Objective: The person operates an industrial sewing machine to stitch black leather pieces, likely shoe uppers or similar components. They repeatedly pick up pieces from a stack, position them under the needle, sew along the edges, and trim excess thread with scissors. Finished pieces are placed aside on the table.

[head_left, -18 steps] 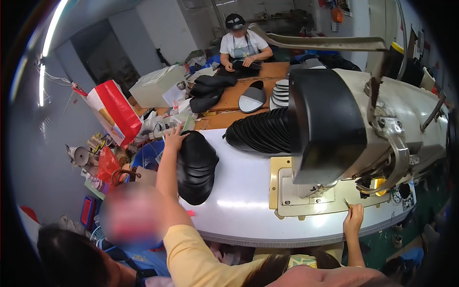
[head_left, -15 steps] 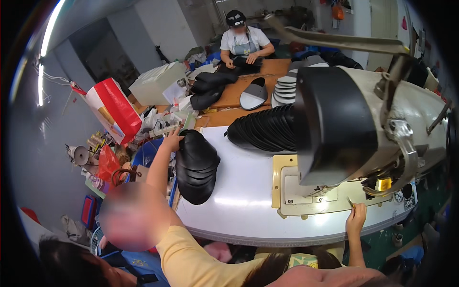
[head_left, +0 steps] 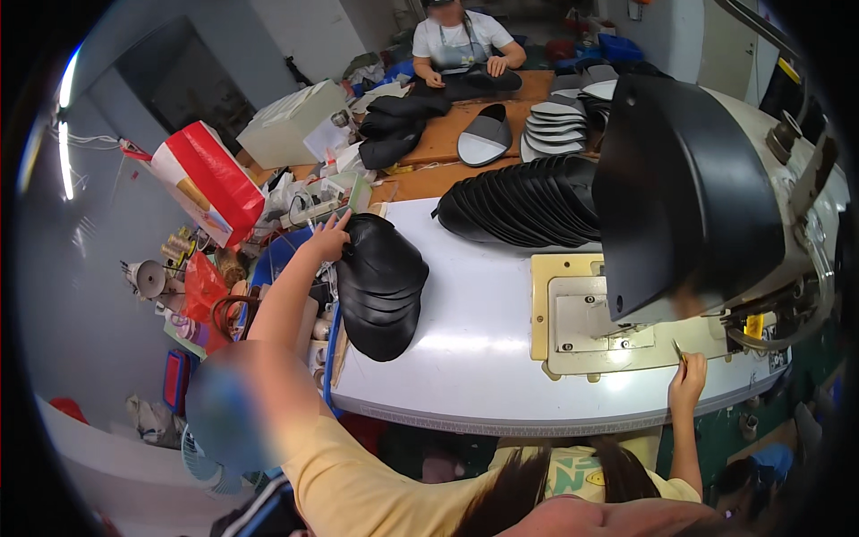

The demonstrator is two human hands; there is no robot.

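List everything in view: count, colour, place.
sewing machine: 1, black and cream, right
worktable: 1, white, centre
overlapping panels: several, black, worktable's left
panel row: many, black, worktable's far side
back table: 1, brown, beyond worktable
stacked panels: several, grey-white, back table
loose panel: 1, black-grey-white, back table
dark pieces: several, black, back table's left
box: 1, white, back left
carrier bag: 1, red-white, left
plastic bag: 1, red, left
thread spools: several, tan, far left
co-worker: 1, white top, behind back table
pointed tool: 1, metallic, front right
left hand: 1, bare, at overlapping panels
right hand: 1, bare, holding pointed tool
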